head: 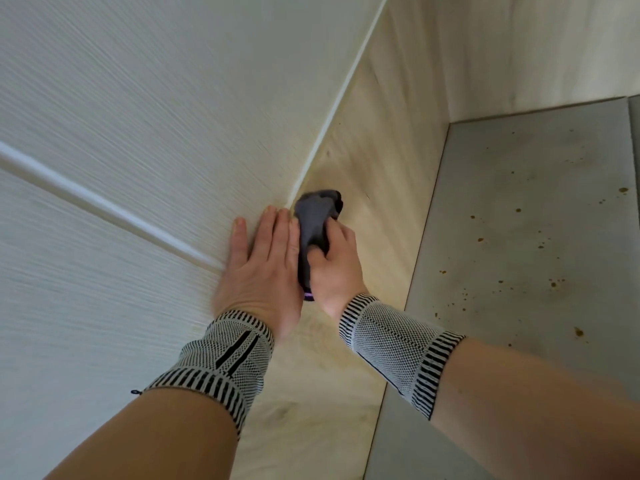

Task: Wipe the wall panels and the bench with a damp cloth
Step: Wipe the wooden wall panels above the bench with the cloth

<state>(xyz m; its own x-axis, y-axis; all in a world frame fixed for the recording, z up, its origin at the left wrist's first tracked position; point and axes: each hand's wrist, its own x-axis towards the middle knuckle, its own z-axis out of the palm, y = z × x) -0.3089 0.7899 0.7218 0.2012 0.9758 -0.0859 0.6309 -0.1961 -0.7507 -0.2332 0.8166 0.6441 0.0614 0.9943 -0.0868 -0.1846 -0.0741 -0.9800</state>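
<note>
On the far left, pale textured wall panels (pixel 114 109) fill the view, split by a white raised joint strip (pixel 104 206) that runs diagonally toward the hands. The panel surface is streaked by motion blur, so its fine grain is hard to make out. The left hand (pixel 263 265) lies flat against the panel, fingers straight and close together, fingertips reaching toward the corner trim (pixel 343 88). A knitted black-and-white wrist band (pixel 221 365) covers its wrist, and the forearm is cut off by the lower edge.

Just right of it, touching its side, the right hand (pixel 337 268) grips a dark grey cloth (pixel 317 223), fingers curled round it. The cloth's bunched top presses on the beige wooden surface (pixel 377 188) right at the corner. Most of the cloth is hidden between the two hands; a purple edge shows at its lower end. A second wrist band (pixel 391 348) wraps the right wrist.

Further right, a grey floor (pixel 540 188) is speckled with brown spots. It runs out of view at the right edge.

No writing or brand can be read anywhere.
</note>
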